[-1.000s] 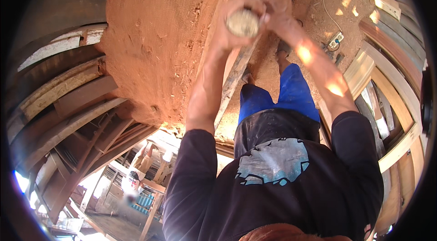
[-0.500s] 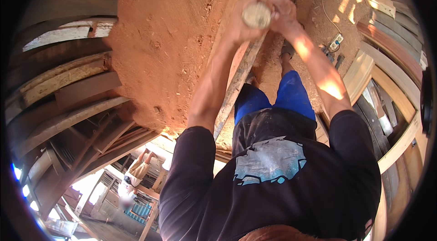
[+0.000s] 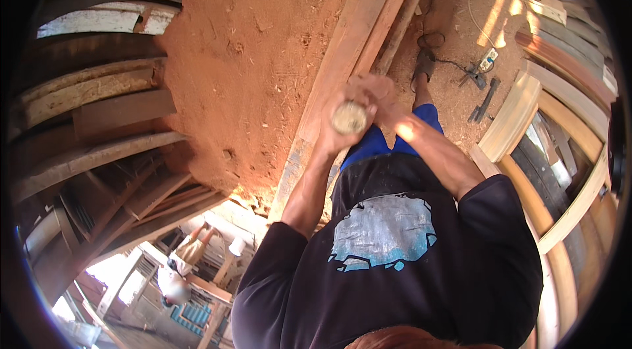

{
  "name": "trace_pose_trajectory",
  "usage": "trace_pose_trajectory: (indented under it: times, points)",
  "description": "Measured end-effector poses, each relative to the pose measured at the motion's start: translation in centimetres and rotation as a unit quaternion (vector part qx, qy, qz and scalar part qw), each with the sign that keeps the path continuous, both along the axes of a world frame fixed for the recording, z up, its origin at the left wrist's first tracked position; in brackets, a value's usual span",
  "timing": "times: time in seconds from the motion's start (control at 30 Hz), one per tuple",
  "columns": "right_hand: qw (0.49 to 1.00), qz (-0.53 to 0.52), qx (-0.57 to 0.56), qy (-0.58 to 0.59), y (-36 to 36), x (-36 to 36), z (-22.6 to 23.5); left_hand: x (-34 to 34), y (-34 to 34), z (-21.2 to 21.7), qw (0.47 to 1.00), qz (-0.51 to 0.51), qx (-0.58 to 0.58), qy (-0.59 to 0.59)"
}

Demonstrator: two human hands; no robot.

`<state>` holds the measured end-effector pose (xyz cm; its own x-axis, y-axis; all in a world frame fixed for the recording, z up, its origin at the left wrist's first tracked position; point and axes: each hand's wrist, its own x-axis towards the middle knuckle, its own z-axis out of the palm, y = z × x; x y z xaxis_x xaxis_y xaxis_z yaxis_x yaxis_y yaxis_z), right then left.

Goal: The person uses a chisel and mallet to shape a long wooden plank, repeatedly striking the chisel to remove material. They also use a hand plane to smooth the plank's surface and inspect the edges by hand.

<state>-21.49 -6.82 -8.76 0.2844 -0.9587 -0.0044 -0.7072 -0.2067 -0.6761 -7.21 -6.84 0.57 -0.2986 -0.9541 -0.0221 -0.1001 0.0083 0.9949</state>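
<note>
Your left hand (image 3: 336, 135) and right hand (image 3: 375, 95) both grip a round wooden pole (image 3: 349, 117), seen end-on above a long plank (image 3: 342, 66). A power strip (image 3: 488, 59) lies on the sawdust floor (image 3: 250, 53), right of the plank.

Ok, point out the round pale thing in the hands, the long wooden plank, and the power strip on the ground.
Round pale thing (image 3: 349, 117), head view: middle of its round end face.
Wooden plank (image 3: 359, 33), head view: flat top face, upper stretch.
Power strip (image 3: 488, 60), head view: middle of its white body.
</note>
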Motion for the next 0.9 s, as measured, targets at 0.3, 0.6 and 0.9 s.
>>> trace_pose_trajectory:
  times: [0.3, 0.6, 0.9]
  points:
    - [0.978, -0.158, -0.126, 0.052, -3.6, -1.0, -1.7, 0.7, -7.1, -4.1, 0.977, -0.174, -0.119, 0.04]
    - [0.996, -0.014, 0.061, -0.062, 11.9, 12.0, 0.3, 11.1, 11.0, 1.2, 1.0, -0.006, 0.016, 0.008]
    - [0.986, -0.099, -0.082, 0.106, 2.4, 3.6, 1.3, 6.3, 0.1, -2.3, 0.989, -0.122, -0.072, 0.041]
